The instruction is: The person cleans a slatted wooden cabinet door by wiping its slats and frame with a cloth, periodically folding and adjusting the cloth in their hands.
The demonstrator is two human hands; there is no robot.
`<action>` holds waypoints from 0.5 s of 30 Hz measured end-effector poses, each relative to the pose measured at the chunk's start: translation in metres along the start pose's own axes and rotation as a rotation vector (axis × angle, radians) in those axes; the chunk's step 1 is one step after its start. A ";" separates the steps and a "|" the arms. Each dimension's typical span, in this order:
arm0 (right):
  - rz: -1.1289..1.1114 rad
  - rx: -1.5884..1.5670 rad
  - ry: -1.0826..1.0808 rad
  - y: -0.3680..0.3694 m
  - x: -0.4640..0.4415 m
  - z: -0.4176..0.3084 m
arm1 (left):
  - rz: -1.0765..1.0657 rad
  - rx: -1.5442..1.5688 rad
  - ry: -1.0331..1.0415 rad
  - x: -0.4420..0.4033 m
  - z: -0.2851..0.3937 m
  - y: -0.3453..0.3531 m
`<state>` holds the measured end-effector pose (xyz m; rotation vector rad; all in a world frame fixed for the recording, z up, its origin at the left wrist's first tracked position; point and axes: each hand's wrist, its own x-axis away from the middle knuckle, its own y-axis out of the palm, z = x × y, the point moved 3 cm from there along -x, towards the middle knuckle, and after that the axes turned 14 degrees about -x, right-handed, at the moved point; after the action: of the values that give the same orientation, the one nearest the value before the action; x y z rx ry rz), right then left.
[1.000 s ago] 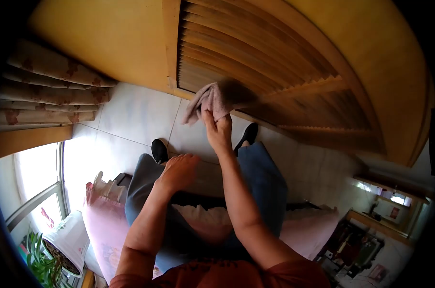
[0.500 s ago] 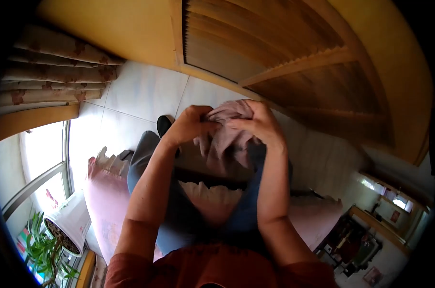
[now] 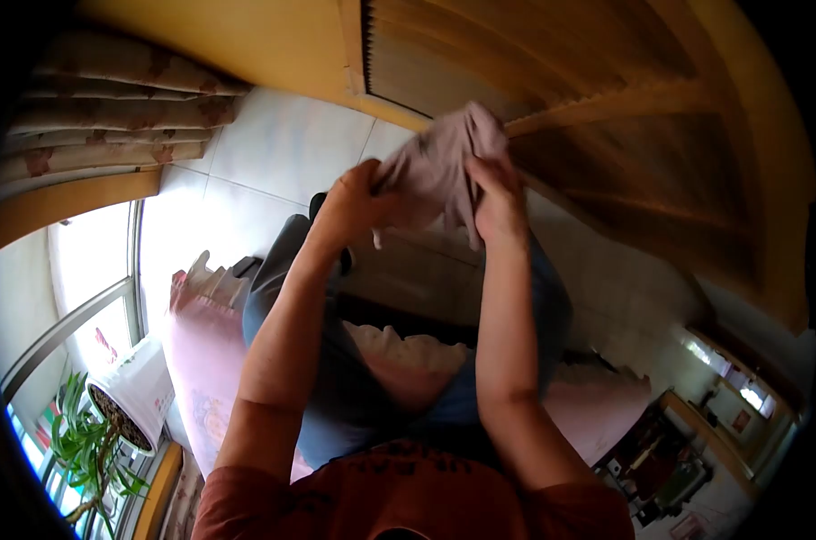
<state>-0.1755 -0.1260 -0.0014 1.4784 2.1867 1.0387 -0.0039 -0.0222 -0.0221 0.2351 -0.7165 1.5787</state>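
A greyish-pink cloth is stretched between my two hands above the floor, just in front of the louvred wooden door. My left hand grips its left side, fingers closed on the fabric. On the right, my right hand pinches the other side, with part of the cloth standing up above the fingers and a corner hanging below.
Pink bedding lies under my legs. A patterned curtain hangs at the left by a window. A potted plant stands lower left. Pale tiles cover the floor. Shelves and dark items are at the lower right.
My right hand first held the cloth alone; then my left hand took hold of it too. Since then the bunched cloth has been spread out and raised toward the door.
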 end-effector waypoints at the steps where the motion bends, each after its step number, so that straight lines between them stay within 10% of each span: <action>1: -0.087 0.225 -0.069 0.009 -0.014 0.015 | 0.003 0.002 -0.013 -0.004 -0.004 -0.001; 5: -0.183 1.229 -0.393 0.050 -0.055 0.053 | 0.192 0.247 0.030 -0.017 -0.010 -0.004; 13: -0.042 1.528 -0.257 0.074 -0.102 0.099 | 0.382 0.137 0.082 -0.025 -0.015 -0.011; 15: -0.141 1.639 -0.616 0.079 -0.110 0.102 | 0.402 0.223 0.126 -0.030 -0.018 -0.009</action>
<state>-0.0142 -0.1675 -0.0312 1.5803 2.3849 -1.5026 0.0142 -0.0364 -0.0498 0.1581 -0.5081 2.0409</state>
